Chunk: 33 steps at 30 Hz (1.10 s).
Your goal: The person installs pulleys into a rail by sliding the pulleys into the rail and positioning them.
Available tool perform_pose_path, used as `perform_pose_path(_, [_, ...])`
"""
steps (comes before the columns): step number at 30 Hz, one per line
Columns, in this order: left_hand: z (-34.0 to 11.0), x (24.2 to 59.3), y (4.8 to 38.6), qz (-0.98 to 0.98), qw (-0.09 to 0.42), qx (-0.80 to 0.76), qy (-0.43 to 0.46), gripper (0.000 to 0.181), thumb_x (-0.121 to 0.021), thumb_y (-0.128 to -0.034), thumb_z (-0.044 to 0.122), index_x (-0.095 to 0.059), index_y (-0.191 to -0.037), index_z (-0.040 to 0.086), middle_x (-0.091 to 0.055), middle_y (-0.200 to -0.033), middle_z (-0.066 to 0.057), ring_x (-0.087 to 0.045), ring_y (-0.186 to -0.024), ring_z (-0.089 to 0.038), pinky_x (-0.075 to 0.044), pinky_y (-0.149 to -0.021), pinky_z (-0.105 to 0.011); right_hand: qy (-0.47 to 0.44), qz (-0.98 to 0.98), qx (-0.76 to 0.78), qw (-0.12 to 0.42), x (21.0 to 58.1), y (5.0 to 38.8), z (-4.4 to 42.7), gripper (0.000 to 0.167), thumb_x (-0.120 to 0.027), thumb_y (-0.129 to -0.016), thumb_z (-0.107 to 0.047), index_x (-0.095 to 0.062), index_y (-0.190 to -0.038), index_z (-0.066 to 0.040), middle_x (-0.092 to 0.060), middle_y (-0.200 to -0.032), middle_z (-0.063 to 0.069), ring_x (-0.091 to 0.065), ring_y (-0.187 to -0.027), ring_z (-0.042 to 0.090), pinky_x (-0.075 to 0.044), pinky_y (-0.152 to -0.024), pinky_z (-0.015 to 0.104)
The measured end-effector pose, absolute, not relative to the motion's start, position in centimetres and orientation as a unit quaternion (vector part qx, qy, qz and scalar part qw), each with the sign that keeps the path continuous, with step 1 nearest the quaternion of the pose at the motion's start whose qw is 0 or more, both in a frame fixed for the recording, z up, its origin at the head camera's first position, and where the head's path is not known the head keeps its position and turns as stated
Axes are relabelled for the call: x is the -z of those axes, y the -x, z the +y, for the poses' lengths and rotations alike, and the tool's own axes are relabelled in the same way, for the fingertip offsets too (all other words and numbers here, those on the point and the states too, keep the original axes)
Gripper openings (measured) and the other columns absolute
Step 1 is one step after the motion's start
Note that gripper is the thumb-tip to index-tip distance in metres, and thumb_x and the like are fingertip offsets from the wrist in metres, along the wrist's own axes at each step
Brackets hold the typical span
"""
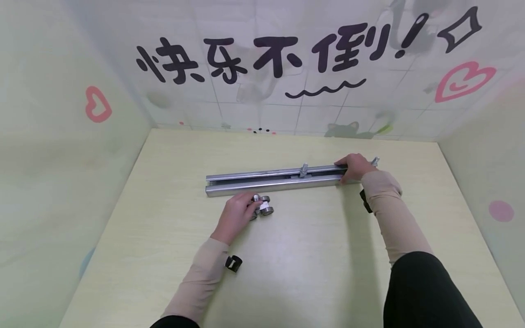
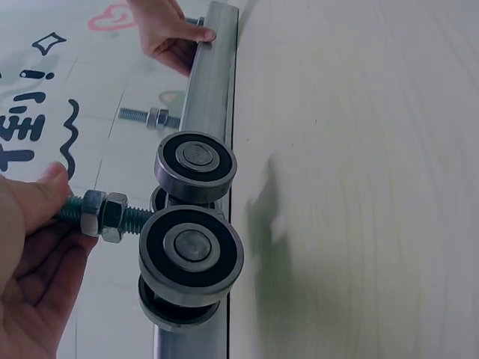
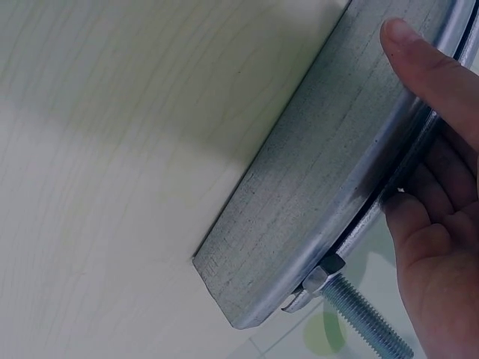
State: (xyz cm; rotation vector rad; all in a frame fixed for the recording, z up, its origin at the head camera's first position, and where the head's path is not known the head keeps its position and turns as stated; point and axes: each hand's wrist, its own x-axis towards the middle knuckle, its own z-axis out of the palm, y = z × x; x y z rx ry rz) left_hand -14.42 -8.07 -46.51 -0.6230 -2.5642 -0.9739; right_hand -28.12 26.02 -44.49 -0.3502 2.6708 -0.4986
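Note:
My left hand point(image 1: 234, 217) pinches the threaded bolt point(image 2: 69, 209) of a roller trolley point(image 1: 265, 206) between thumb and fingers. The trolley has several steel bearing wheels point(image 2: 191, 245), and two nuts point(image 2: 103, 215) sit on its bolt. It is in front of a grey metal channel track point(image 1: 254, 186), near the left end; in the head view it appears just off the track. Toward the track's right end, my right hand point(image 1: 356, 166) grips the track, its thumb point(image 3: 423, 63) on the side wall and its fingers across the slotted face.
One upright bolt with nuts point(image 1: 303, 170) stands in the track's slot. Another bolt point(image 3: 367, 318) sticks out near the right end. The track lies on a pale wood-grain table point(image 1: 299, 255), with a printed wall point(image 1: 266, 109) behind and walls on both sides.

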Motion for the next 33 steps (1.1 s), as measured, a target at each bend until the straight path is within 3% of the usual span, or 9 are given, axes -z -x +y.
perform_pose_path(24, [-12.8, 46.7, 14.0, -0.91, 0.187, 0.335, 0.157, 0.008, -0.066, -0.0817, 0.007, -0.061, -0.082, 0.001, -0.061, -0.073, -0.01, -0.055, -0.064, -0.021, -0.049, -0.058, -0.035, 0.13, 0.954, 0.183, 0.198, 45.0, 28.4, 26.3, 0.065, -0.08, -0.059, -0.008, -0.057, -0.119, 0.001, -0.054, -0.121, 0.025, -0.048, -0.111, 0.04, -0.036, -0.097, 0.049])
perform_pose_path(33, [-14.0, 46.8, 13.8, -0.91, 0.195, 0.339, 0.137, 0.009, -0.067, -0.0806, 0.007, -0.061, -0.083, 0.0, -0.062, -0.077, -0.012, -0.057, -0.068, -0.021, -0.049, -0.06, -0.035, 0.123, 0.954, 0.181, 0.203, 44.9, 28.4, 26.3, 0.064, -0.08, -0.06, -0.007, -0.057, -0.119, 0.001, -0.053, -0.122, 0.025, -0.047, -0.112, 0.04, -0.035, -0.098, 0.05])
